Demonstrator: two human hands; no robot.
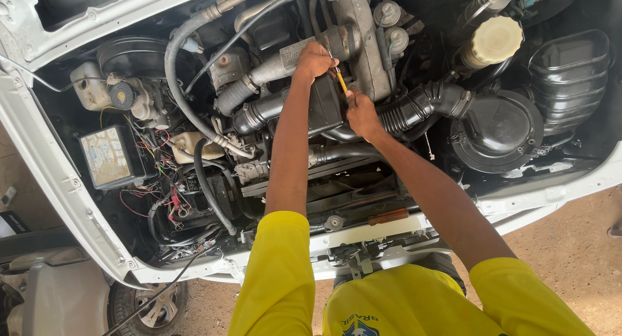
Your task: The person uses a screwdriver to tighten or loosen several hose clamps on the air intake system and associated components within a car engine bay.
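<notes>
Yellow sleeves frame the bottom of the view, and both bare arms stretch away from them over the white front panel point(389, 229) of a car into the open engine bay. Just past that panel an orange-brown handled tool point(387, 216) lies loose on the crossmember, well apart from both hands. Farther in, the right hand point(361, 114) is curled closed around the lower end of a thin yellow-handled tool point(341, 81), a screwdriver by the look of it, though its tip is hidden. The left hand point(314, 59) sits just beyond and above, fingers folded down and gripping at the upper end of the same tool where it meets the black box-shaped housing point(326, 106); whether those fingers clamp the tool or the housing edge I cannot tell. The two hands are near each other, with the yellow handle between them. A ribbed black intake hose point(421, 104) runs from beside the right hand to a round black air cleaner cover point(495, 130). To the left a fuse box with a printed lid point(107, 156) sits among red wires, and at the far side stands a cream-capped reservoir point(495, 40).
</notes>
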